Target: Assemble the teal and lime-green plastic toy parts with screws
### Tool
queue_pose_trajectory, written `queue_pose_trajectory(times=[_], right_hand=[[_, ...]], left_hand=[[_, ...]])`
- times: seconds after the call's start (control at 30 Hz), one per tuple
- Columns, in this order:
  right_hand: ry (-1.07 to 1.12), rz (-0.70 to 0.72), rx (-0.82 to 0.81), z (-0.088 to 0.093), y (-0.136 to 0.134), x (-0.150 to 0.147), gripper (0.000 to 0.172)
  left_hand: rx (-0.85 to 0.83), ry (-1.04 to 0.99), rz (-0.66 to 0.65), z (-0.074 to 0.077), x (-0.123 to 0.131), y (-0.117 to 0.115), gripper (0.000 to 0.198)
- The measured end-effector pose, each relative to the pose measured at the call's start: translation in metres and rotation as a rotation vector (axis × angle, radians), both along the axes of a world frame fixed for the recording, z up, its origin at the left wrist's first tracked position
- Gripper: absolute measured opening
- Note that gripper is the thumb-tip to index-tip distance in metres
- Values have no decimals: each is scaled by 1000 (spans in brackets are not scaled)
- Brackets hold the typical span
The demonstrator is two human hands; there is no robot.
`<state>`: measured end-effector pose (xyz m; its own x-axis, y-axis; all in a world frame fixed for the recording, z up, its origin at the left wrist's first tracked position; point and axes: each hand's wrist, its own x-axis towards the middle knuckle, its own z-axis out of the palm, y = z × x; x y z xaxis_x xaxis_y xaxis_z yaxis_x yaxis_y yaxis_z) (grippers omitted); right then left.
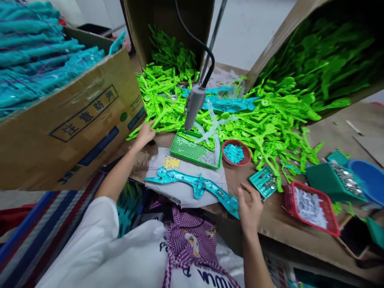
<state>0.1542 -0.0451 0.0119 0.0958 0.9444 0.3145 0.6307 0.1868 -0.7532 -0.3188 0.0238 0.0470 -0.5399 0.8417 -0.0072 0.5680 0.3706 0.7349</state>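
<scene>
My left hand (145, 134) is at the left edge of the heap of bright green plastic parts (163, 108), its fingers closed on one long green part there. Across a white cloth (187, 194) lies a turquoise bow-shaped plastic piece (180, 179), its left end pointed. My right hand (251, 206) hovers by that piece's right end with thumb and fingers apart; whether the thumb touches it I cannot tell. Behind the cloth is a green perforated tray (180, 150) with small metal screws. A grey electric screwdriver (195, 105) hangs tip-down over it.
Turquoise pieces fill a large cardboard box (90, 120) at left. At right stand a red bowl of small turquoise parts (236, 153), a small teal tray (261, 183), a red basket of whitish parts (312, 208) and a dark green bin (325, 182). Another carton (276, 48) spills green parts.
</scene>
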Motion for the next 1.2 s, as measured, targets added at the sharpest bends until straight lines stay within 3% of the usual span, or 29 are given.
queue_pose_trajectory(times=[0.1,0.2,0.33,0.47,0.63,0.73,0.83,0.93,1.0,1.07,1.13,1.2], right_hand=[[33,-74,14,12,-9,-11,43],[113,-9,-14,21,-12,-43,36],[200,207,-35,28,1,-99,29],[268,377,-48,42,15,-146,22],[423,558,-129,72,28,-195,20],[500,655,-178,75,36,-217,22],[451,736,-245,66,33,-216,22],[367,732,-283,63,14,-200,20],[337,751,-241,68,-3,-193,18],[301,863,-169,72,-18,-192,17],[216,947,-65,69,-26,-193,28],[73,964,32,61,-25,-187,45]], left_hand=[[121,-516,157,-4,-10,-41,48],[203,-870,293,-11,-7,-85,34],[132,-1097,361,-18,8,-126,25],[127,-1165,387,-24,17,-138,30],[120,-1133,396,-30,21,-138,24],[106,-1063,411,-33,23,-140,26],[140,-889,407,-38,20,-144,35],[190,-571,406,-38,14,-154,38],[225,-355,387,-33,11,-167,29],[249,-204,345,-21,9,-184,20],[227,-161,274,-5,10,-205,15],[146,-247,108,11,13,-225,13]])
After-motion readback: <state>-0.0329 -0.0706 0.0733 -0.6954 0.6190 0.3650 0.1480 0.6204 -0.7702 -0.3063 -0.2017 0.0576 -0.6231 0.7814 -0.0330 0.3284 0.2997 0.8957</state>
